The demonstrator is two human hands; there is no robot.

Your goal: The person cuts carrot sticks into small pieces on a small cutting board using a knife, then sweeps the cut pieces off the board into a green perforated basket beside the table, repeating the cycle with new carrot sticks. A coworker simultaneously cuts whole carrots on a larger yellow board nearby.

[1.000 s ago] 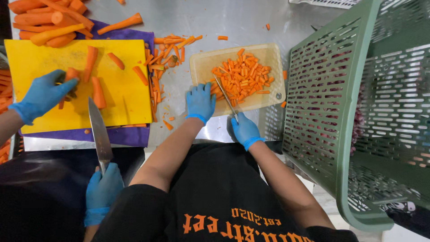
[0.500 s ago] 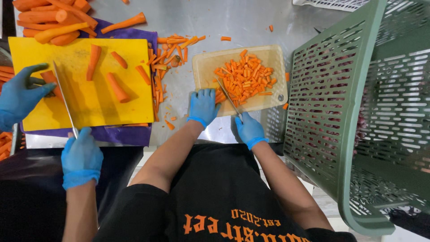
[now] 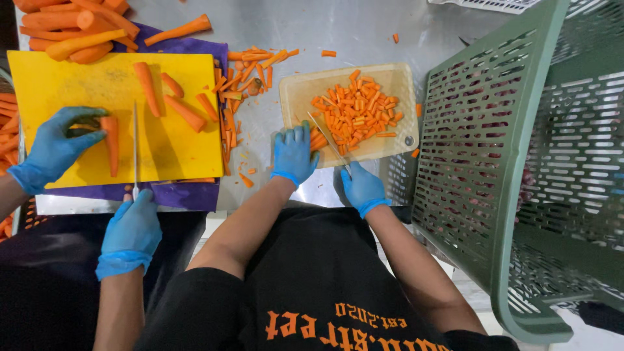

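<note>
From the head view, a steel worktop (image 3: 338,32) carries a beige cutting board (image 3: 390,81) heaped with chopped carrot pieces (image 3: 357,110). The left hand (image 3: 294,155), gloved blue, lies flat with fingers spread on the board's near edge; the right hand (image 3: 363,188) is closed round a knife (image 3: 328,140) whose blade angles into the pieces. Beside it a co-worker's gloved hands (image 3: 55,149) cut carrot on a yellow board (image 3: 58,84). A green perforated crate (image 3: 520,162) stands tilted at right
</note>
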